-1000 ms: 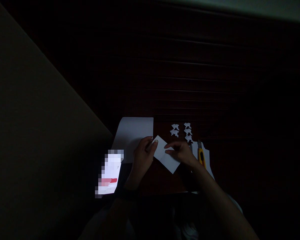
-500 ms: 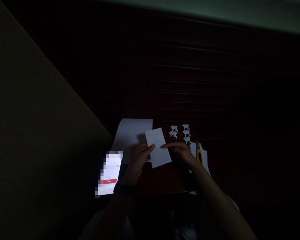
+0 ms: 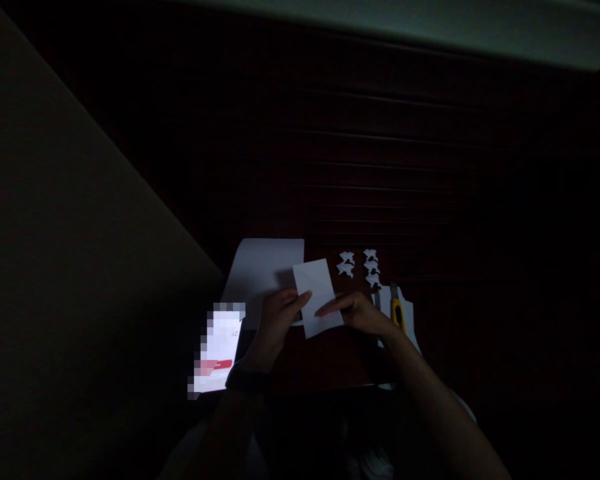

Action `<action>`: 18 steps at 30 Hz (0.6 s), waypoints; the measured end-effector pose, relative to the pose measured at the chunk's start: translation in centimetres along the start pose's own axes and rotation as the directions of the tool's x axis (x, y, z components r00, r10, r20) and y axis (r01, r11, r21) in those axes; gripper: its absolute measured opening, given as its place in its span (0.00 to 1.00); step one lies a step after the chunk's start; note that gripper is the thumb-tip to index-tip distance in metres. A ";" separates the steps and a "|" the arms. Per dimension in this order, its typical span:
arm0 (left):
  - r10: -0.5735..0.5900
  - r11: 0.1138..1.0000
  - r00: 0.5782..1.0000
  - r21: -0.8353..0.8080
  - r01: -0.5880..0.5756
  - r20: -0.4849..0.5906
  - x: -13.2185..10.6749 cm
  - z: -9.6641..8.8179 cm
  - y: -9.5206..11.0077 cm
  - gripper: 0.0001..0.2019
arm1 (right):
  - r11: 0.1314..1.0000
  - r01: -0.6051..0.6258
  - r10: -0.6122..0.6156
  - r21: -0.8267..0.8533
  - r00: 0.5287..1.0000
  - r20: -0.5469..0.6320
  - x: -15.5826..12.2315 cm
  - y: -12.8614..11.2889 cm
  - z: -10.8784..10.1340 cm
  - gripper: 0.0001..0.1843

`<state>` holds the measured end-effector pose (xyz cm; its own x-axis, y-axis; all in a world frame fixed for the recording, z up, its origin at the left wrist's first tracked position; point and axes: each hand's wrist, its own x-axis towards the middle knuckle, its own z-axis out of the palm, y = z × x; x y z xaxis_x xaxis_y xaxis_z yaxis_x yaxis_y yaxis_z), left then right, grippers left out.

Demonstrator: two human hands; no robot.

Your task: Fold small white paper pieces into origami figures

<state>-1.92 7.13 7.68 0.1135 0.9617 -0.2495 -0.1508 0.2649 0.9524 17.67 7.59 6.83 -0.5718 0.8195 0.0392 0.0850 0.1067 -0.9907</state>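
Note:
A small white sheet of paper [image 3: 314, 277] is held tilted above the dark table. My left hand [image 3: 279, 319] pinches its left edge, thumb on top and fingers behind. At the lower right edge, my right hand [image 3: 359, 312] grips the same sheet, its index finger lying across the face; its other fingers are partly hidden. The sheet's lower edge bows slightly. Beyond my right hand lie several small folded paper figures [image 3: 372, 266] in two columns, the left column [image 3: 346, 269] shorter.
A large white sheet [image 3: 265, 267] lies behind my left hand. On the left, a lit screen [image 3: 221, 340] shows partly blurred content. A yellow utility knife [image 3: 398, 313] rests on white papers [image 3: 409, 320] at the right. The surroundings are very dark.
My right hand has moved down and left, its index finger now lower on the sheet. The paper has shifted slightly right and its lower edge has bent. My left hand keeps its pinch.

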 end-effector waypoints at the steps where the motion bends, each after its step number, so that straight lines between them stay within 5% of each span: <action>1: 0.006 1.000 1.000 -0.003 -0.006 0.001 0.0 0.0 0.0 0.15 | 1.000 -0.010 0.010 0.000 1.000 -0.005 0.0 0.0 -0.1 0.14; 13: 0.016 1.000 1.000 -0.022 -0.016 0.007 0.1 -0.3 -0.8 0.15 | 0.997 -0.070 0.066 0.023 0.985 0.157 -0.2 -0.6 0.3 0.18; 18: 0.021 0.999 1.000 -0.047 -0.021 -0.002 0.1 -0.1 -0.7 0.16 | 0.994 -0.113 0.113 -0.009 0.984 0.137 -0.2 -0.1 0.1 0.19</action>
<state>-1.91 7.02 6.96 0.1087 0.9671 -0.2302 -0.1991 0.2480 0.9481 17.73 7.37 6.88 -0.6648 0.7414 -0.0915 0.1564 0.0183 -0.9875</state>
